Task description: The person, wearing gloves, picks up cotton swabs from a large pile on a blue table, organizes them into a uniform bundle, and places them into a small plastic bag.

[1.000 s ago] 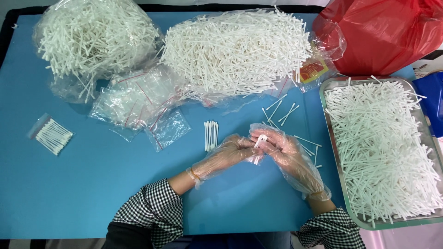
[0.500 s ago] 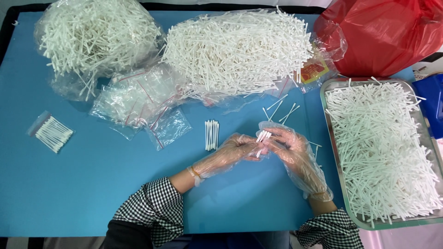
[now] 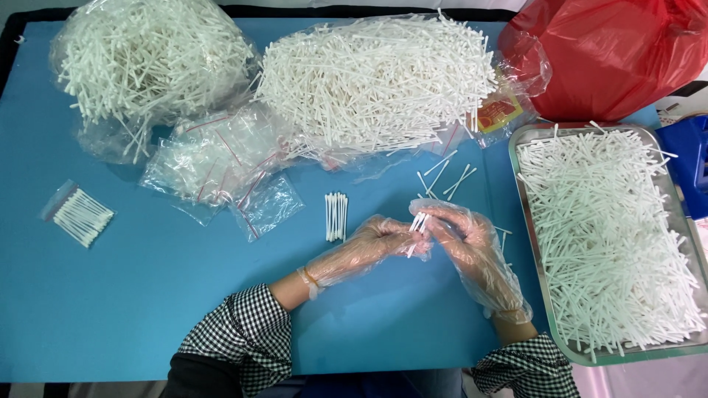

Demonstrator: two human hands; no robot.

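Swabs (image 3: pixel 418 222) thin, white | left hand (image 3: pixel 372 247), right hand (image 3: pixel 464 239) pinching, clear-gloved

Both gloved hands, left (image 3: pixel 369 247) and right (image 3: pixel 464 236), meet with fingertips pinched together.

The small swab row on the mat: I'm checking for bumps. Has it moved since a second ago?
No. The small swab row lies just as far from the metal tray as before.
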